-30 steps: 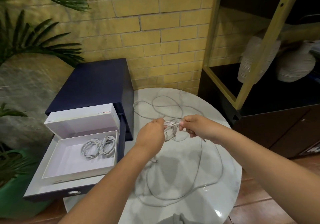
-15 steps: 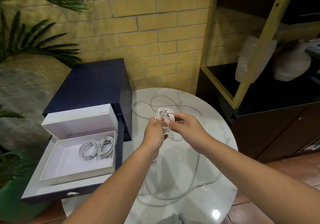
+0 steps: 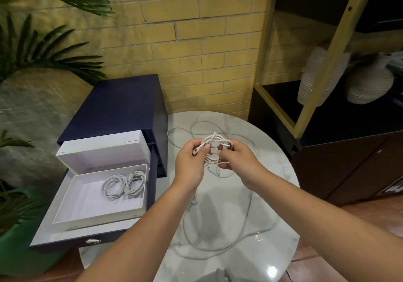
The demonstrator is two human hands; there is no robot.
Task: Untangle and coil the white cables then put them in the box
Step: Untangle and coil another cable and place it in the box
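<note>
Both hands hold a small coil of white cable (image 3: 214,143) above the round marble table (image 3: 281,194). My left hand (image 3: 192,164) pinches one end with its connector, and my right hand (image 3: 238,161) grips the coil's right side. Loose white cable (image 3: 248,220) lies in wide loops on the table below and behind the hands. An open white box (image 3: 87,205) rests on the pulled-out drawer at the left, with coiled white cables (image 3: 124,184) inside it near its far right corner. Its lid (image 3: 102,148) stands behind it.
The dark blue drawer cabinet (image 3: 122,105) stands left of the table against a yellow brick wall. A green pot (image 3: 13,251) with palm leaves sits at the far left. A dark shelf unit (image 3: 349,150) with white vases (image 3: 368,81) is on the right.
The hands, first pulling a cable end apart between them, have come together around a small bundle and wound it into a coil. The view shifted slightly.
</note>
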